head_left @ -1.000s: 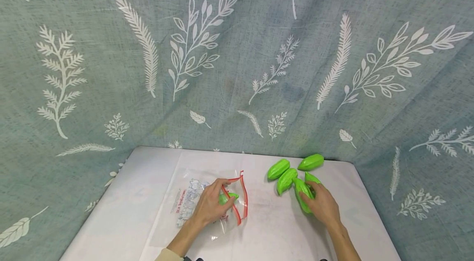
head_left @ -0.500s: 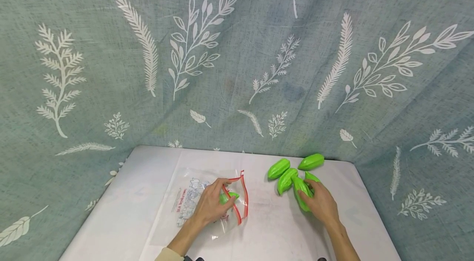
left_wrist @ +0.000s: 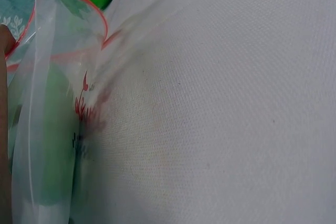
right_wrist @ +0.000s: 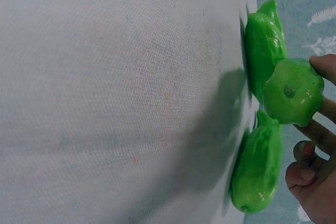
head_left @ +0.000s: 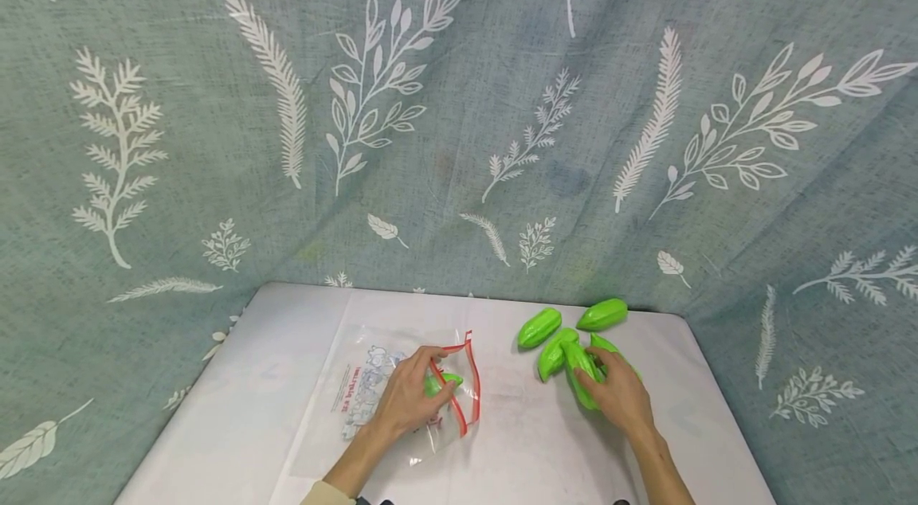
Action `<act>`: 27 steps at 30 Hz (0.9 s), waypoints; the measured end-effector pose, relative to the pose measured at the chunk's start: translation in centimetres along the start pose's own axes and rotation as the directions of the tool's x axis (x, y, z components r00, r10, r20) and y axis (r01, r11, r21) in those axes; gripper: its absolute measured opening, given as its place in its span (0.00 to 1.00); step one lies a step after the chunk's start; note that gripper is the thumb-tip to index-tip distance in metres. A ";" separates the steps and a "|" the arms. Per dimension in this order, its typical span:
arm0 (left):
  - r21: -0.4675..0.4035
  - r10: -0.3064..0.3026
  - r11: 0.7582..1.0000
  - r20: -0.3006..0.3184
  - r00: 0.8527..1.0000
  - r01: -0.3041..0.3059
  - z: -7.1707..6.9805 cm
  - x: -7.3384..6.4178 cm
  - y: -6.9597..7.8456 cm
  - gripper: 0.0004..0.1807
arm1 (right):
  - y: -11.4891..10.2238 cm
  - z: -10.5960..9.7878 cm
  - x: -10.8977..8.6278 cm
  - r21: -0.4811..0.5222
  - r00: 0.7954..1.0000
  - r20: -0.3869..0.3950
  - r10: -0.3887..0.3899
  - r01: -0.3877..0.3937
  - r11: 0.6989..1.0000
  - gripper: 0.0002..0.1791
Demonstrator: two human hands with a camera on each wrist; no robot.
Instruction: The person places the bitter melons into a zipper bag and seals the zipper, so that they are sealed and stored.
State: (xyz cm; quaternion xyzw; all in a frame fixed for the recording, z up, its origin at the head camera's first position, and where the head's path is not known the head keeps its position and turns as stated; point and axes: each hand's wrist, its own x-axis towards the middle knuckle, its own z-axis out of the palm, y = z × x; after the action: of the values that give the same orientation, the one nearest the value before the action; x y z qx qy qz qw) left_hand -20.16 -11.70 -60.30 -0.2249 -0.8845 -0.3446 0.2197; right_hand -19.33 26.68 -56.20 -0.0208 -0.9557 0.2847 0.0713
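My left hand [head_left: 414, 392] holds a clear zip bag [head_left: 469, 381] by its red-edged mouth, which gapes toward the right. One green ridged fruit [head_left: 439, 384] lies inside the bag and shows pale through the plastic in the left wrist view. On the right side of the table, my right hand [head_left: 622, 395] grips another glossy green ridged fruit [right_wrist: 294, 92], thumb and fingers on opposite sides. Seen end-on in the right wrist view, it has a lobed outline with a small round mark. Its far tip overlaps a neighbouring fruit [head_left: 551, 358] in the head view.
Two more green fruits lie farther back, one left [head_left: 539, 327] and one near the back edge [head_left: 602, 315]. Another fruit [head_left: 602, 342] is partly hidden behind my right hand. A patterned cloth [head_left: 445, 131] hangs behind the white table [head_left: 502, 449].
My right hand has shifted slightly left and away from me with the gripped fruit, and the neighbouring fruit has turned a little. The left hand and bag have stayed in place.
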 end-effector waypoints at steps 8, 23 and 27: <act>0.022 -0.001 1.000 -0.010 1.000 0.001 0.2 0.0 0.0 0.29 | 0.0 0.1 0.0 0.010 1.000 0.006 0.001 -0.001 1.000 0.34; 0.003 -0.014 1.000 0.006 1.000 0.014 0.1 0.0 0.1 0.29 | -0.6 0.2 0.0 0.029 1.000 0.006 -0.013 0.013 0.999 0.33; 0.004 -0.010 1.000 0.006 1.000 0.010 0.0 0.0 0.0 0.29 | -0.7 0.2 0.0 0.023 1.000 0.002 -0.016 0.016 1.000 0.32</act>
State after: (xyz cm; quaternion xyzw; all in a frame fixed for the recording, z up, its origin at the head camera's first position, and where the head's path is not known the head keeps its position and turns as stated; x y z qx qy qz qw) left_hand -20.14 -11.63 -60.30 -0.2212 -0.8870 -0.3430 0.2160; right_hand -19.34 25.92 -55.99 -0.0118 -0.9526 0.2951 0.0728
